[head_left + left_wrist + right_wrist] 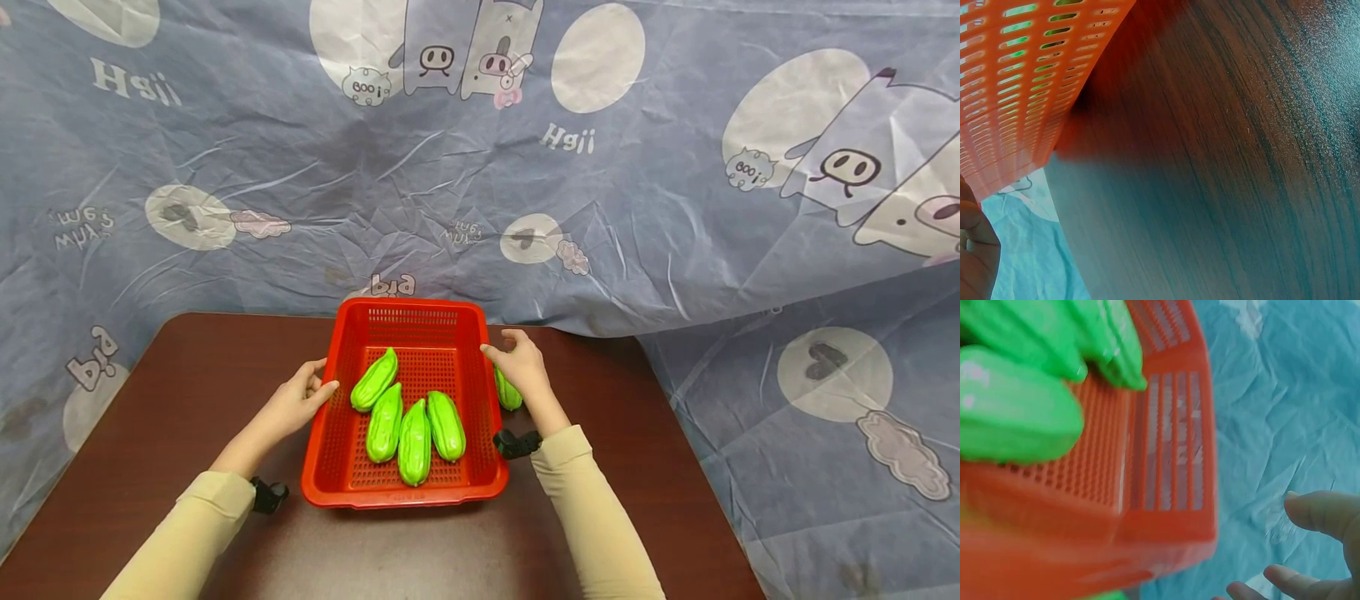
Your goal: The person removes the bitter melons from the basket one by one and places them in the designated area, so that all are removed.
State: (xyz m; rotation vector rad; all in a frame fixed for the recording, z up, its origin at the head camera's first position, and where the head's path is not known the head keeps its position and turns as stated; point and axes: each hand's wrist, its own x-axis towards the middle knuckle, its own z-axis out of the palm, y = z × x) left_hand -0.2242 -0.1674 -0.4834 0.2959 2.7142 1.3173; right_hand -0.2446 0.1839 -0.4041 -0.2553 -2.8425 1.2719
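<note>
- As far back as the head view reaches, one grey-blue cloth (262, 158) hangs in creases; two "Hgii" prints and two "Boo" badges readable on it.
- One table (622, 408), dark reddish-brown, wood-grained in the left wrist view; its far edge meets the cloth.
- One red basket (405, 499), roughly rectangular, slotted walls and perforated floor, at the middle of the head view, above the tabletop. Whether its base sits flat on the wood, cannot tell.
- Two pale yellow sleeves, left (187, 533) and right (592, 517), one along each forearm, both ending short of the wrist.
- Two bare hands. Left hand (296, 400) grips the basket's left side: thumb on the rim, other fingers bent against the outer wall, partly hidden.
- Right hand (525, 367) is just beside the right rim, fingers released and spread, thumb apart from the rest. Right wrist view shows a gap between these digits and the basket; nothing in the grasp.
- Five green vegetables in sight, elongated, glossy, ridged, tapering at one end. Four (415, 442) lie inside the basket, side by side, slanting different ways. A fifth vegetable (507, 393) is outside, right of the basket and partly covered by the right hand in the head view; contact with the basket wall, cannot tell.
- Two black wrist devices, left (268, 495) and right (517, 443), one per wrist.
</note>
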